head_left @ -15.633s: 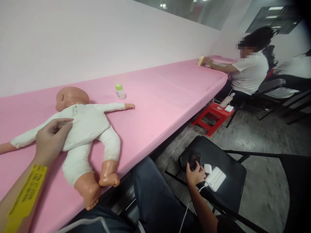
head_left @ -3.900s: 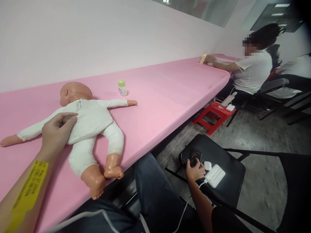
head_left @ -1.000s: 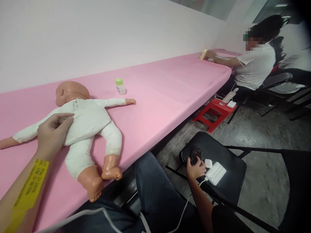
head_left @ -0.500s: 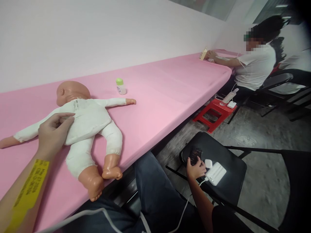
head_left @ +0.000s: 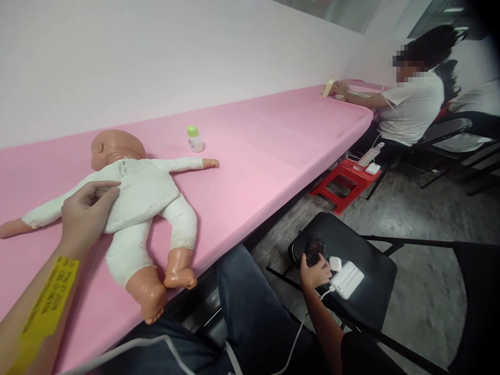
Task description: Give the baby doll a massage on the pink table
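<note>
A baby doll (head_left: 142,192) lies face down on the pink-covered table (head_left: 250,156), with a white cloth body and bare plastic head, hands and feet. On the left side of its back rests my left hand (head_left: 86,208); its fingers are curled, with thumb and index fingertip close together against the cloth. A yellow printed band (head_left: 50,302) circles that wrist. Low at the right, my right hand (head_left: 315,271) grips a dark phone (head_left: 313,251) over a black chair seat (head_left: 375,291). Beside that hand lie a white power bank (head_left: 347,279) with a cable and a small white case (head_left: 335,263).
A small bottle with a green cap (head_left: 194,139) stands beyond the doll. Another person (head_left: 414,104) sits at the table's far end. On the floor is a red stool (head_left: 341,182) with a bottle and a white object on it. A white cable (head_left: 148,341) crosses my lap.
</note>
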